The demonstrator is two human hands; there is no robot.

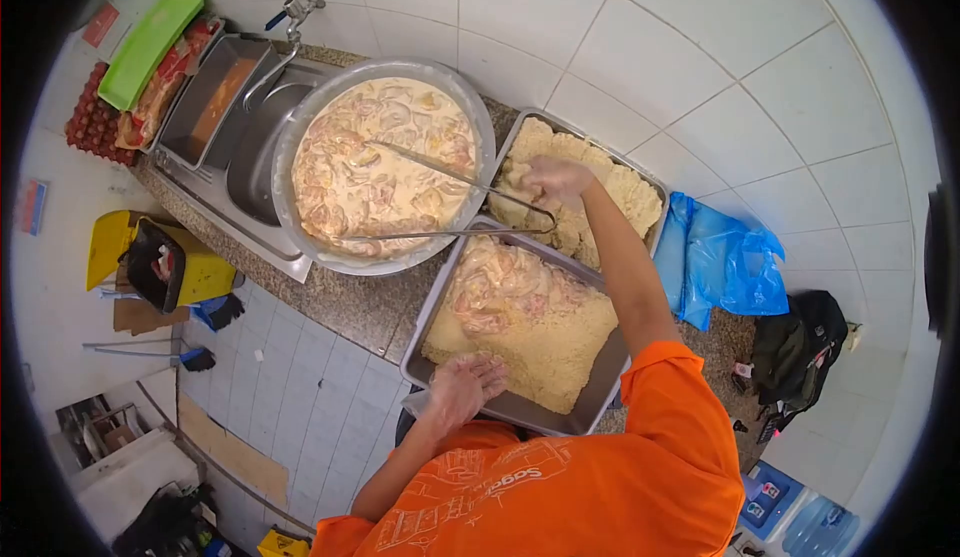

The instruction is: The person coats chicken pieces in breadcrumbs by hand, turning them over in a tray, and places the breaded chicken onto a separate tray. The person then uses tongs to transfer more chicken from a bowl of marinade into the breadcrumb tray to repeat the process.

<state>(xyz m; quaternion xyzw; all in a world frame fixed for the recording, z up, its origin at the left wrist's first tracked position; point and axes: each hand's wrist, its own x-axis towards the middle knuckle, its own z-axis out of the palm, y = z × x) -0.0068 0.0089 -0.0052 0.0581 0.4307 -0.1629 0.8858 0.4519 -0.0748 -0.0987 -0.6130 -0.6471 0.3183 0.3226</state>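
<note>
My right hand (557, 179), in a thin clear glove, reaches into the far tray (655, 227) of pale crumbs (625, 192); its fingers curl into the crumbs. My left hand (468, 387), also gloved, is open with fingers outstretched over the left edge of the near grey tray (603, 397). That tray holds raw chicken pieces (500, 282) at its far end and crumbs (545, 362) nearer me. A big round basin (285, 172) is full of chicken pieces in creamy liquid (385, 172). Long metal tongs (450, 173) lie with their arms in the basin and their bend above the far tray.
Left of the basin are a steel sink (262, 162), a tap (293, 17), a grey tub (185, 127) and a green tray (150, 52). Blue plastic bags (735, 262) and a dark bag (800, 347) are at the right. A yellow bin (205, 272) stands on the floor.
</note>
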